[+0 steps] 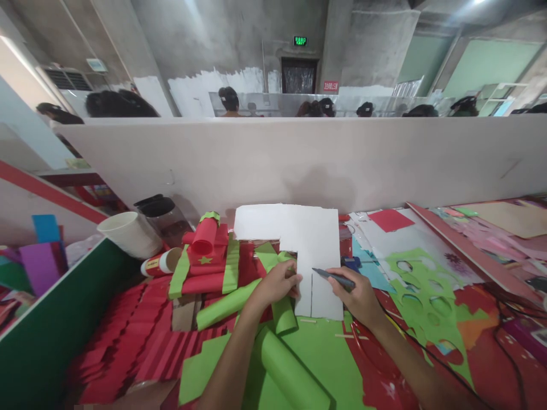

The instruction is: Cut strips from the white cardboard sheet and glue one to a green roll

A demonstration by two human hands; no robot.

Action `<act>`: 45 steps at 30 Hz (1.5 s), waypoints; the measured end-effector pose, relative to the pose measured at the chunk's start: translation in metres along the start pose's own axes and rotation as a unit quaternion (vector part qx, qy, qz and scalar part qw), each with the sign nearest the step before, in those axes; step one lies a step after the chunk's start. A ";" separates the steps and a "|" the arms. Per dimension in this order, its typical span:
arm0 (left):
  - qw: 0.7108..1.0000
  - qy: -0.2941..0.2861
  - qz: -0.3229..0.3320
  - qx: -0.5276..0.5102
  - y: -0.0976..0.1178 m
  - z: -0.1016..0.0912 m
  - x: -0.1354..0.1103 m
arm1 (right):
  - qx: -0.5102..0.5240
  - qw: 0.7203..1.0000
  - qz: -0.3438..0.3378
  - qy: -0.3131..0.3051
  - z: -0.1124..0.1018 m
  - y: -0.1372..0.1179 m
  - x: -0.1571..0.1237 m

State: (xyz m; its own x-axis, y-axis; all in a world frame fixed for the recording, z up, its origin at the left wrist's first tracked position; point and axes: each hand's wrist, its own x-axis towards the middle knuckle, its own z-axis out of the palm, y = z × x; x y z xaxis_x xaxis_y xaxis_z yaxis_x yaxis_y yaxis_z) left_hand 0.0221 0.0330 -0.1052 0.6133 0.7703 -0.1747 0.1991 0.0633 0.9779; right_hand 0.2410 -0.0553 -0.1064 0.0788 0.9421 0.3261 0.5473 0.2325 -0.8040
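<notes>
A white sheet of card with a notch cut from its lower left lies in the middle. A dark line runs down its lower part. My right hand grips a dark pen, its tip on the card near the line's top. My left hand pinches the card's left edge between thumb and fingers. Beneath and left of the card lie rolled green paper and a flat green sheet. A red paper model with green bands and a star stands left of the card.
Folded red paper strips fill the left, beside a green divider. A white cup, a dark-lidded jar and a paper cup stand behind. Green paper with round holes and cables lie right. A white partition rises behind.
</notes>
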 end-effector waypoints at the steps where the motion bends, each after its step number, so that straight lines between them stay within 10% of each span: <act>1: 1.000 0.001 0.000 0.002 0.000 0.000 0.000 | -0.002 1.000 -0.001 -0.006 0.000 0.000 0.000; 45: 1.000 0.018 -0.009 0.009 0.002 0.000 -0.001 | -0.003 0.999 -0.051 -0.014 -0.004 0.003 0.028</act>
State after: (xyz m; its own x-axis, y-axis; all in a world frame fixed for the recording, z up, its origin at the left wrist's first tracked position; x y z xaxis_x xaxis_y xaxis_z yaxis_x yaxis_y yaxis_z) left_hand 0.0219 0.0323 -0.1026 0.5825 0.7911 -0.1869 0.2234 0.0652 0.9725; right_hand 0.2481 -0.0297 -0.0973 -0.0010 0.9198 0.3923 0.5562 0.3266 -0.7642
